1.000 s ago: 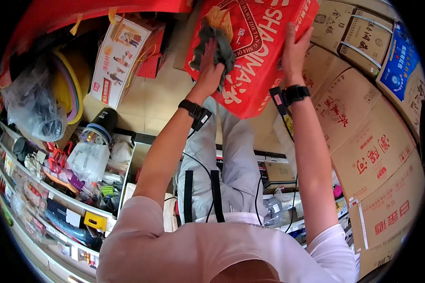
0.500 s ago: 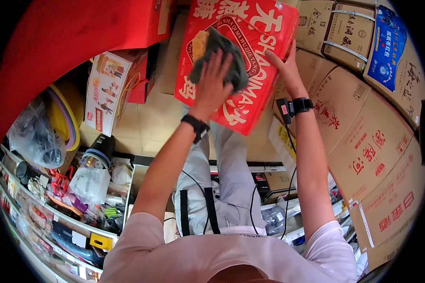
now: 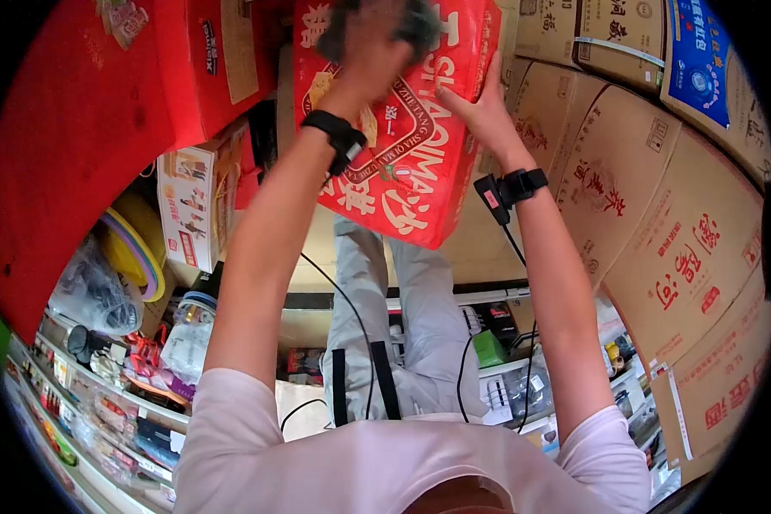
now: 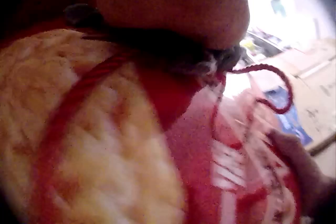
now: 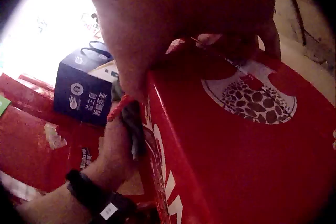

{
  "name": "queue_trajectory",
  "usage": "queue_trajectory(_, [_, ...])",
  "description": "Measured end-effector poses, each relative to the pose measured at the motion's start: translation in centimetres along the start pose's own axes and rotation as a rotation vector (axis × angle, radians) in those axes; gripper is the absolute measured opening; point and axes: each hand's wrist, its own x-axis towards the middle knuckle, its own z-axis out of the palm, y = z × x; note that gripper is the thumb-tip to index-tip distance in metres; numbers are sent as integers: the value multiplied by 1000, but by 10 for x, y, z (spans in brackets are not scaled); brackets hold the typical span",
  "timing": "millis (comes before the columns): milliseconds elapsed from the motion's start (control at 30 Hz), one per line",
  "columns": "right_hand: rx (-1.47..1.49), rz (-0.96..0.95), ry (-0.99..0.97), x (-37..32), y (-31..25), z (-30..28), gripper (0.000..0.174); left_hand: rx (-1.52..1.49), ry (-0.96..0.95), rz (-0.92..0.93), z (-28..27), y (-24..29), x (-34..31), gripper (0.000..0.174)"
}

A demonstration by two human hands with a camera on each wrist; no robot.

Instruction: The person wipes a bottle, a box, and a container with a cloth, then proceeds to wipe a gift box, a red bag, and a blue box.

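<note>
A red printed box (image 3: 411, 176) is tilted in front of the legs. My left hand (image 3: 368, 56), blurred in the head view, presses a dark grey-green cloth (image 3: 421, 30) on its upper face. My right hand (image 3: 484, 111) grips the box's right edge, thumb on the printed face. In the left wrist view, the left hand (image 4: 173, 6) is over the dark cloth (image 4: 157, 45), beside a red cord (image 4: 63, 113). The right wrist view shows the right hand (image 5: 184, 14) across the box's edge (image 5: 236, 155), with the cloth (image 5: 134, 124) beyond it.
Brown cartons (image 3: 625, 206) are stacked at the right. Large red boxes (image 3: 68, 111) fill the upper left, above a white printed box (image 3: 187, 206). Shelves of small goods (image 3: 137, 394) stand at lower left, and more goods lie near the legs. A blue box (image 5: 84, 85) shows in the right wrist view.
My left hand and the cloth have moved up the box face, uncovering the printed emblem. The box has shifted left in the head view, with the right hand still gripping its edge.
</note>
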Motion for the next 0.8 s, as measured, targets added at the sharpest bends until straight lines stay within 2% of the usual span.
queue_trajectory(33, [-149,-61,23,1,5,0,110,125,-38,113,-4,40,3,78])
queue_trajectory(67, [-64,-170,34,14,44,4,109,127,-45,117,-1,49,4,78])
queue_trajectory(167, [-54,-210,-25,8,24,1,105,54,-130,166,-1,61,8,81])
queue_trajectory(200, [-52,-147,65,-6,11,4,95,46,-175,122,-7,58,9,81])
queue_trajectory(233, [-54,-147,68,-2,-1,-3,95,36,-225,80,-12,54,8,81])
queue_trajectory(300, [135,74,-162,-2,-10,-10,121,119,-173,84,-7,23,-6,76])
queue_trajectory(333, [176,-38,-77,6,21,-4,122,92,-39,5,3,-4,-15,73])
queue_trajectory(367, [176,-54,-82,11,20,-5,122,66,100,-70,9,-29,-24,70])
queue_trajectory(400, [153,-49,-53,9,21,-4,108,74,103,-76,11,-50,-42,70])
queue_trajectory(433, [128,-35,-23,3,23,-1,95,30,142,-239,14,-68,-64,71])
queue_trajectory(467, [171,-29,-46,1,17,0,96,-13,186,-399,12,-78,-78,73])
queue_trajectory(500, [170,-30,-53,1,10,1,96,-11,191,-404,12,-88,-90,73])
queue_trajectory(567, [134,23,-27,-8,1,4,102,-105,257,-527,6,-85,-120,72])
queue_trajectory(600, [112,26,-46,-6,5,4,109,-178,263,-513,5,-83,-131,71])
queue_trajectory(700, [108,38,-40,-8,1,7,111,-168,349,-593,9,-67,-169,70])
queue_trajectory(767, [109,60,-86,-7,-1,8,111,-128,356,-639,14,-44,-183,72])
queue_trajectory(800, [107,60,-68,-9,-4,10,117,-86,312,-616,22,-33,-190,73])
